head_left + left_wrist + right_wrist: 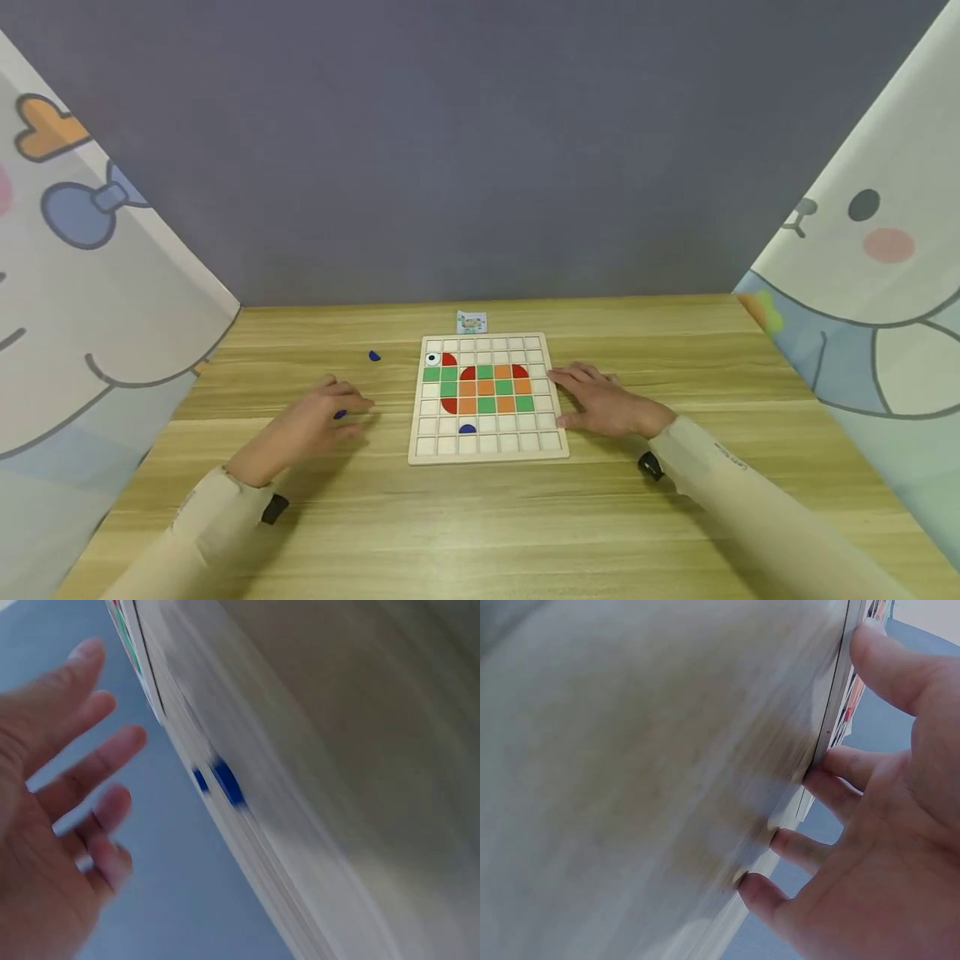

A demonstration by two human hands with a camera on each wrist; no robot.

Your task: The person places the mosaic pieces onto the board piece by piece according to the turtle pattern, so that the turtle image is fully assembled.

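A pale wooden grid board (489, 458) lies flat on the table. It carries green squares (486, 405), orange squares (467, 406), red quarter-round pieces (449, 406) and a white tile (432, 359) with a black dot. One blue half-round piece (467, 429) sits in a lower cell. My left hand (311, 425) hovers left of the board, fingers loosely spread and holding nothing. A blue piece (340, 414), partly covered, lies beneath it; another blue piece (374, 356) rests farther back. Fingers of my right hand (603, 404) touch the board's right edge; in the right wrist view, fingertips rest on the table.
Behind the board lies a small printed card (472, 322). A grey panel (480, 167) rises at the table's back edge. Cartoon-printed sheets (150, 317) stand along the left and right sides. The wooden tabletop (465, 533) extends in front of the board.
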